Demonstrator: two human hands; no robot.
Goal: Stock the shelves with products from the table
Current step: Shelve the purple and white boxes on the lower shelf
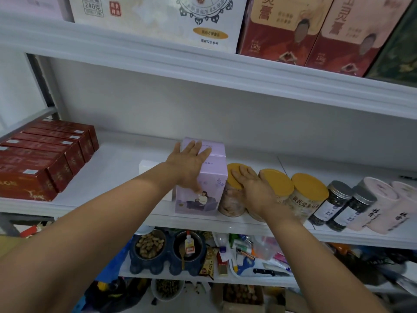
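Observation:
A tall lilac box (215, 177) stands upright on the white middle shelf (117, 168). My left hand (188, 162) lies over its top and left side, fingers straight across the top, thumb down the front. Right beside the box is a clear jar with a yellow lid (232, 199). My right hand (253, 186) rests flat on that lid, fingers straight. Two more yellow-lidded jars (309, 190) follow to the right.
Red boxes (45, 159) fill the shelf's left end; a white box (149, 169) hides behind my left arm. Dark jars (338, 199) and pink tubes (379, 204) stand at the right. Large cartons (282, 30) sit above; bowls (149, 245) and clutter lie below.

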